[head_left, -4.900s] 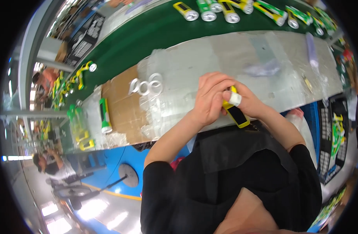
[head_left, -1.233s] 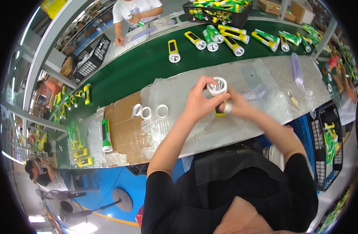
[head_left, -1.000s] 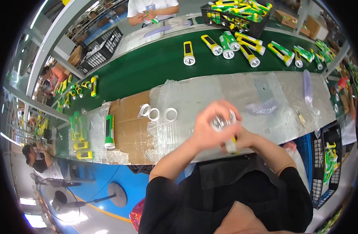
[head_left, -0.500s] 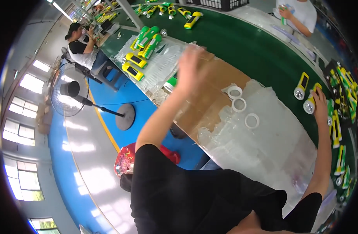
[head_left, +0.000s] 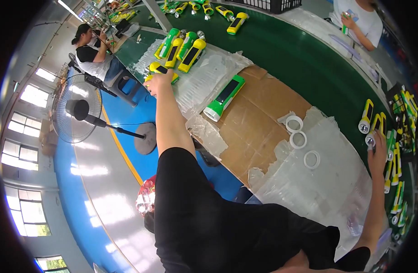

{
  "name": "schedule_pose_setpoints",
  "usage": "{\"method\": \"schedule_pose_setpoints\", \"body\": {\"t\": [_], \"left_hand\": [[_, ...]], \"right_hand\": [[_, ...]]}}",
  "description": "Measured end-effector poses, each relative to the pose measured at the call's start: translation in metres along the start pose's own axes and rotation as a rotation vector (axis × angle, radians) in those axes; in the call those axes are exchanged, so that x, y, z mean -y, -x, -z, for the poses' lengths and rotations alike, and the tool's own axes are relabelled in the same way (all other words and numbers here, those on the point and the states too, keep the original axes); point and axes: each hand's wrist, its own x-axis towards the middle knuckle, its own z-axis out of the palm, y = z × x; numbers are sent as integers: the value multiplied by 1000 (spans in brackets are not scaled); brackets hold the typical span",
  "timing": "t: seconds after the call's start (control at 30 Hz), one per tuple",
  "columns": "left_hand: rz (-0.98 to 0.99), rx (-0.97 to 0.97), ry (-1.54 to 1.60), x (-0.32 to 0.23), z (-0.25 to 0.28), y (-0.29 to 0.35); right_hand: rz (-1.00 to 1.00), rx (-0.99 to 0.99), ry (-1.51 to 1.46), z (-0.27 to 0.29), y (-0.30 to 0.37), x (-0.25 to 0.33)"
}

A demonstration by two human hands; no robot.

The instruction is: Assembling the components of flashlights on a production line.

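- The left hand [head_left: 158,82] is stretched far out to the upper left of the frame, its fingers closing over a yellow flashlight with a dark panel [head_left: 160,69] that lies at the near edge of a clear plastic sheet [head_left: 209,73]. The hand seems to cover the body from above; whether the grip is fully closed I cannot tell.
- The right hand [head_left: 378,148] is at the far right of the frame, at the edge of the green conveyor belt [head_left: 309,59], fingers bent around a yellow flashlight with its silver head [head_left: 370,142] toward the person. It looks like a loose hold or a set-down; how tight it is does not show.
- A good pick on the left would take the flashlight round its middle, clear of the neighbours: three more yellow and green flashlights [head_left: 181,45] lie side by side just above it.
- Lifting straight up first would keep the plastic sheet from dragging along.
- A green flashlight [head_left: 224,97] lies alone on the brown cardboard [head_left: 259,118] in the upper centre, in the path back to the body; the arm should pass over it.
- Three white rings [head_left: 299,139] lie in a row right of centre, where cardboard meets crumpled plastic; they sit apart from both hands.
- With both arms spread this wide, it is safer to finish one hand's move before the other.
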Motion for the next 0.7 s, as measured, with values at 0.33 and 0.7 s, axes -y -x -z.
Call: {"method": "schedule_pose_setpoints", "body": {"t": [0.33,0.7], "left_hand": [[-102,-118,268,19,2,13],[-1209,339,1068,9,40,310]], "right_hand": [[73,-33,-150,20,-2,122],[-244,12,-1359,22,6,196]]}}
